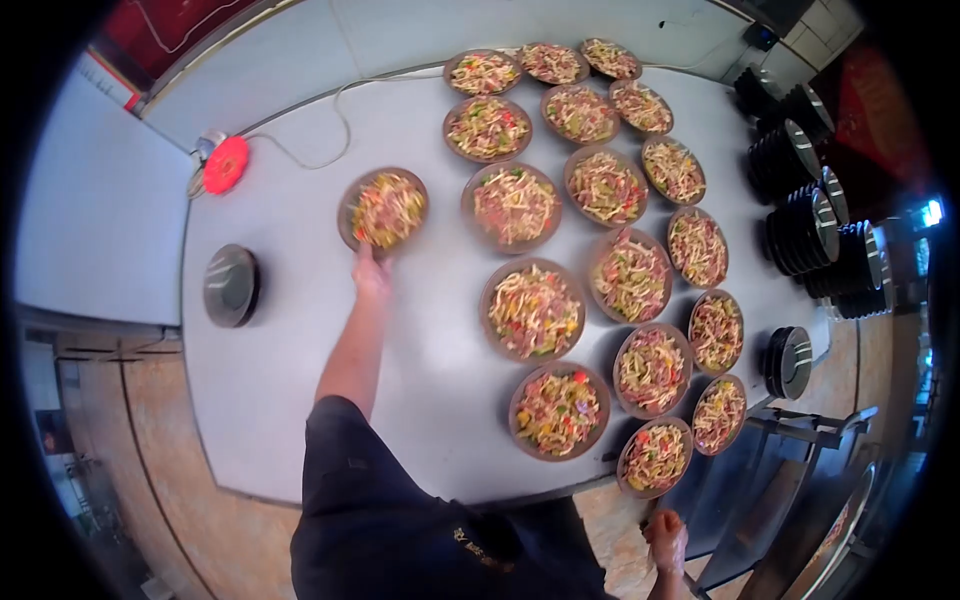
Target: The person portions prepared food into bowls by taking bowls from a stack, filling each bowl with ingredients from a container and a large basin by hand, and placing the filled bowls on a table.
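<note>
My left hand (371, 272) reaches across the table and grips the near rim of a brownish plate of food (388, 208), heaped with pale strips and red, yellow and green bits. Whether that plate touches the table or hangs just above it, I cannot tell. Down past the table's front edge, my right hand (667, 537) is closed; what it holds, if anything, is hidden. Closest to it is another filled plate (655, 457) at the front corner. Several similar plates of food (536, 310) stand in rows over the table's middle and right.
The grey table (270, 400) carries a small stack of bare plates (231, 286) on the left. A red round object (226, 165) and a cable (345, 120) lie at the back left. Stacks of black dishes (800, 235) line the right edge. A metal cart (790, 470) stands front right.
</note>
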The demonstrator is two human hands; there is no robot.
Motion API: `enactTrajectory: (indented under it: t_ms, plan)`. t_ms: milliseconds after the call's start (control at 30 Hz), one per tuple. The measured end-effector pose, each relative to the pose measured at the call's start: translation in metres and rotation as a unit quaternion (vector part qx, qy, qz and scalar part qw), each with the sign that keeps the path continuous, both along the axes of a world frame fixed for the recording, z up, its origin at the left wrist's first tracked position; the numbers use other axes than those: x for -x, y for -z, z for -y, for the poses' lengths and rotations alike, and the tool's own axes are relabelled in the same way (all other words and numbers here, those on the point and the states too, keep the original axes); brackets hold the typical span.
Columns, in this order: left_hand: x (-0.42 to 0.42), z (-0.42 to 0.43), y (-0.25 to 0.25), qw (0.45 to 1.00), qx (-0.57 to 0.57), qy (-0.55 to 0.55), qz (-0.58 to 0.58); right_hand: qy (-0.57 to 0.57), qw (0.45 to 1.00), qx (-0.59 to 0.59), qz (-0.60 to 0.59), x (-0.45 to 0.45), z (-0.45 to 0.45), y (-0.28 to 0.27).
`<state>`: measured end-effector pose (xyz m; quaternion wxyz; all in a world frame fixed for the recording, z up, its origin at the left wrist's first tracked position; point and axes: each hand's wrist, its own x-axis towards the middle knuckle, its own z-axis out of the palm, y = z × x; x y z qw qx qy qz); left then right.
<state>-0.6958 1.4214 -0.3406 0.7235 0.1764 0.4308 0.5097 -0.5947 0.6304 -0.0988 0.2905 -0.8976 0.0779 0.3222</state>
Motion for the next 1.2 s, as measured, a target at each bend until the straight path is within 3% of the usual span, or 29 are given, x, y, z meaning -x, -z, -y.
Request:
enactTrajectory:
  t_ms: [67, 133, 200, 233, 300, 367, 400, 467, 567, 667, 733, 800, 867, 967, 1000, 1067, 1167, 1200]
  plan:
    - [-0.038, -0.062, 0.012, 0.996, -0.061, 0.061, 0.03, 0.024, 1.0, 0.016, 0.007, 0.013, 0.015, 0.002]
    - [-0.079, -0.112, 0.006, 0.995, -0.015, 0.091, -0.024, 0.022, 0.999, 0.037, 0.016, 0.026, 0.001, -0.017]
    - [-0.114, -0.139, -0.004, 0.986, -0.039, 0.157, -0.043, -0.032, 0.985, 0.167, -0.025, 0.028, -0.029, -0.044]
    - [-0.127, -0.142, -0.012, 0.98, -0.048, 0.186, -0.051, -0.032, 0.995, 0.098, 0.017, 0.035, -0.023, -0.032]
    - [-0.154, -0.131, -0.033, 0.958, -0.055, 0.268, -0.085, -0.011, 0.996, 0.087, 0.029, 0.04, -0.024, -0.026]
    - [-0.164, -0.111, -0.022, 0.928, -0.082, 0.347, -0.105, 0.016, 0.997, 0.08, 0.016, 0.046, -0.041, -0.038]
    - [-0.162, -0.104, -0.007, 0.928, -0.076, 0.348, -0.108, 0.016, 0.996, 0.085, 0.011, 0.047, -0.037, -0.039]
    - [-0.16, -0.096, 0.013, 0.969, -0.107, 0.224, 0.0, 0.029, 0.997, 0.061, 0.034, 0.051, -0.03, -0.032]
    - [-0.151, -0.093, 0.016, 0.974, -0.112, 0.197, 0.007, 0.037, 0.997, 0.063, 0.027, 0.047, -0.028, -0.036]
    - [-0.153, -0.097, 0.048, 0.951, -0.194, 0.223, -0.089, 0.059, 0.995, 0.046, 0.064, 0.05, 0.031, -0.001]
    - [-0.146, -0.078, 0.049, 0.953, -0.177, 0.217, -0.117, 0.075, 0.991, 0.092, 0.066, 0.048, 0.026, -0.018]
    - [-0.123, -0.052, 0.035, 0.939, -0.145, 0.274, -0.151, 0.081, 0.986, 0.111, 0.095, 0.047, 0.043, -0.027]
    - [-0.095, -0.029, 0.039, 0.937, -0.077, 0.337, -0.05, 0.123, 0.977, 0.124, 0.123, 0.047, 0.069, -0.04]
    - [-0.071, 0.018, 0.02, 0.92, 0.018, 0.356, -0.165, 0.17, 0.945, 0.183, 0.21, 0.052, 0.127, -0.062]
    - [-0.059, -0.019, 0.079, 0.906, -0.042, 0.406, -0.113, 0.173, 0.931, 0.21, 0.245, 0.056, 0.15, -0.067]
    - [-0.085, 0.071, 0.008, 0.947, -0.197, 0.09, -0.236, 0.268, 0.893, 0.122, 0.341, 0.057, 0.178, -0.098]
    - [-0.138, 0.184, -0.101, 0.912, -0.325, 0.161, -0.189, 0.327, 0.817, 0.104, 0.463, 0.056, 0.247, -0.143]
    - [-0.16, 0.23, -0.131, 0.906, -0.309, 0.26, -0.125, 0.338, 0.791, 0.089, 0.502, 0.053, 0.274, -0.155]
